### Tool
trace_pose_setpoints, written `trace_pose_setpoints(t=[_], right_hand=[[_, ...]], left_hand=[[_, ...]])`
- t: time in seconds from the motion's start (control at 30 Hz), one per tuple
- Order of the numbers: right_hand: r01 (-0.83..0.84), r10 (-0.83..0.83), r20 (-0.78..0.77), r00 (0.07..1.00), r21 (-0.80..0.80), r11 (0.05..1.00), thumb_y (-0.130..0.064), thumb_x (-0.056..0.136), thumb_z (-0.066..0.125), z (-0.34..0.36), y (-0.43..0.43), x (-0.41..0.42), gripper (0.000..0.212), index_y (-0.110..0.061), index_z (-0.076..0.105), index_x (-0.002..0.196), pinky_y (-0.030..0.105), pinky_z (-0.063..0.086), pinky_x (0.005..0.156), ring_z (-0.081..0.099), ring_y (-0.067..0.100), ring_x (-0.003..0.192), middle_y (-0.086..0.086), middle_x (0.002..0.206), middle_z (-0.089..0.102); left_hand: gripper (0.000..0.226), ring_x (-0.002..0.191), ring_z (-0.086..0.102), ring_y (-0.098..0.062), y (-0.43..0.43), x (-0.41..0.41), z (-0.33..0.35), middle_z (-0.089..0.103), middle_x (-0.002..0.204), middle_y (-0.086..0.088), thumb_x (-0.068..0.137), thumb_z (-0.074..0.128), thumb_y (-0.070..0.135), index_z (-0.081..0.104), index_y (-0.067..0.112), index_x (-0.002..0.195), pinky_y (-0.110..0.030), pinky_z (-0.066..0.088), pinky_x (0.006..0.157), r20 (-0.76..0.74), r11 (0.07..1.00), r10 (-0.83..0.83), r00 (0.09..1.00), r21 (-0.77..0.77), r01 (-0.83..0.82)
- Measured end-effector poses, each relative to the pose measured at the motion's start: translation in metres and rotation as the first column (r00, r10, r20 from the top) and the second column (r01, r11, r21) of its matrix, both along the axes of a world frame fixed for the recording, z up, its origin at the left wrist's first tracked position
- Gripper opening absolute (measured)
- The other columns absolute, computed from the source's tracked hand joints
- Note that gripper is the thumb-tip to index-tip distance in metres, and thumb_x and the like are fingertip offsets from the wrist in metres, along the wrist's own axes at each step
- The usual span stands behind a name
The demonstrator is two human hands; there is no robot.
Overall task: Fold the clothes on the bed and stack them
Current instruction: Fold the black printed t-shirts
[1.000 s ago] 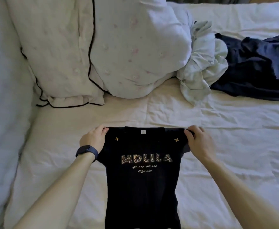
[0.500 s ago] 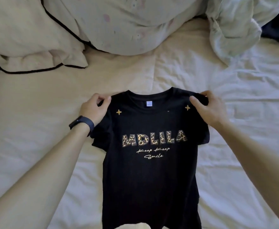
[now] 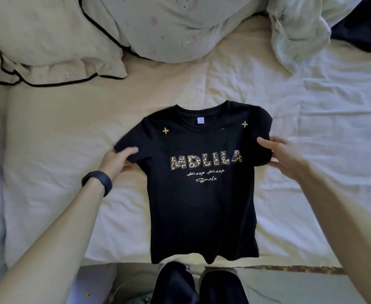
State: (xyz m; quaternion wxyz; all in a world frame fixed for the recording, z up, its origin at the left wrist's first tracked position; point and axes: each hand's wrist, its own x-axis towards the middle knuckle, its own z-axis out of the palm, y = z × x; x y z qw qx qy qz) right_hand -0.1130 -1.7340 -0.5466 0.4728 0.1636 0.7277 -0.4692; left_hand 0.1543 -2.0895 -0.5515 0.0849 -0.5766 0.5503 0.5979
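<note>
Right now I am looking down at a black T-shirt [image 3: 202,205] that is lying face up on the bed [image 3: 70,139]. Its hem is reaching the bed's near edge at about the middle, and its collar is pointing toward the far edge. The gold "MDLILA" print and two small gold stars are showing on the chest, and a white label is sitting inside the neckline.

My left hand [image 3: 116,160] is gripping the shirt's left sleeve, with the thumb lying on top of the fabric and the fingers tucked under it. A dark wristband [image 3: 98,182] is sitting on that wrist. My right hand [image 3: 283,156] is pinching the right sleeve the same way, thumb pressing on top and fingers curling beneath the sleeve's edge. Both sleeves are spreading outward from the body of the shirt, and both forearms are reaching in from the near edge.

Toward the far left corner a cream pillow with black piping [image 3: 48,40] is resting. Just beside it a pale floral pillow [image 3: 169,25] is leaning against it. Near the far right corner a crumpled pale cloth [image 3: 298,29] is bunching up, touching a navy garment [image 3: 364,23] that is running out of view. Below the near edge, legs in dark trousers [image 3: 197,284] are showing.
</note>
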Motion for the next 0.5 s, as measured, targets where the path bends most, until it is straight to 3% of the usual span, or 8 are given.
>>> trace_pose_setpoints(t=[0.07, 0.13, 0.2, 0.3, 0.4, 0.47, 0.5], right_hand=[[0.135, -0.135, -0.079, 0.988, -0.008, 0.991, -0.030, 0.095, 0.072, 0.002, 0.002, 0.005, 0.023, -0.014, 0.067, 0.110, 0.027, 0.056, 0.070, 0.073, 0.012, 0.084, -0.002, 0.097, 0.074], [0.266, -0.261, -0.188, 0.947, -0.002, 0.964, -0.032, 0.091, 0.076, 0.003, 0.007, 0.006, 0.020, -0.018, 0.066, 0.101, 0.025, 0.056, 0.068, 0.073, 0.010, 0.085, -0.004, 0.095, 0.073], [0.348, -0.323, -0.315, 0.892, 0.025, 0.937, -0.034, 0.084, 0.082, 0.004, 0.014, 0.009, 0.024, -0.023, 0.062, 0.089, 0.020, 0.054, 0.064, 0.070, 0.005, 0.080, -0.007, 0.090, 0.069], [0.441, -0.381, -0.433, 0.817, 0.043, 0.896, -0.031, 0.081, 0.083, -0.001, 0.026, 0.017, 0.029, -0.027, 0.058, 0.095, 0.010, 0.049, 0.057, 0.065, -0.005, 0.075, -0.011, 0.094, 0.064], [0.434, -0.358, -0.394, 0.846, 0.122, 0.893, -0.026, 0.087, 0.080, -0.014, 0.040, 0.028, 0.043, -0.015, 0.055, 0.121, 0.014, 0.047, 0.061, 0.064, 0.007, 0.086, -0.005, 0.101, 0.061], [0.330, -0.280, -0.284, 0.917, 0.144, 0.933, -0.030, 0.089, 0.079, -0.023, 0.053, 0.035, 0.045, -0.005, 0.061, 0.122, 0.018, 0.038, 0.051, 0.053, 0.010, 0.066, 0.003, 0.095, 0.058], [0.296, -0.262, -0.242, 0.934, 0.115, 0.948, -0.030, 0.089, 0.079, -0.026, 0.059, 0.040, 0.042, -0.002, 0.065, 0.117, 0.019, 0.032, 0.046, 0.046, 0.010, 0.056, 0.004, 0.087, 0.056]], left_hand=[[0.016, 0.091, 0.072, -0.016, 0.008, 0.004, 0.004, 0.075, 0.103, 0.004, 0.085, 0.071, 0.027, 0.069, 0.026, 0.101, -0.032, 0.057, 0.070, -0.080, 0.968, 0.250, 0.965, 0.005, -0.251], [0.021, 0.085, 0.074, -0.013, 0.014, 0.011, 0.004, 0.077, 0.091, 0.010, 0.078, 0.070, 0.033, 0.068, 0.028, 0.099, -0.029, 0.057, 0.065, -0.107, 0.943, 0.325, 0.940, -0.038, -0.330], [0.022, 0.089, 0.073, -0.018, 0.022, 0.016, 0.000, 0.076, 0.091, 0.009, 0.080, 0.067, 0.039, 0.066, 0.028, 0.099, -0.035, 0.060, 0.070, -0.069, 0.940, 0.316, 0.946, -0.109, -0.322], [0.038, 0.102, 0.063, -0.028, 0.029, 0.024, -0.009, 0.066, 0.112, -0.003, 0.097, 0.055, 0.044, 0.055, 0.015, 0.121, -0.039, 0.050, 0.084, 0.143, 0.932, 0.132, 0.981, -0.354, -0.074], [0.041, 0.110, 0.059, -0.037, 0.035, 0.027, -0.016, 0.059, 0.114, -0.008, 0.101, 0.053, 0.034, 0.041, 0.010, 0.132, -0.039, 0.043, 0.081, 0.291, 0.923, 0.085, 0.953, -0.383, 0.034], [0.052, 0.120, 0.051, -0.041, 0.047, 0.019, -0.013, 0.048, 0.136, -0.015, 0.096, 0.058, 0.027, 0.035, 0.012, 0.141, -0.046, 0.045, 0.089, 0.373, 0.866, 0.034, 0.927, -0.474, 0.159], [0.057, 0.123, 0.046, -0.042, 0.056, 0.010, -0.012, 0.040, 0.144, -0.017, 0.093, 0.061, 0.025, 0.036, 0.013, 0.143, -0.050, 0.043, 0.094, 0.407, 0.779, -0.029, 0.913, -0.563, 0.276]])
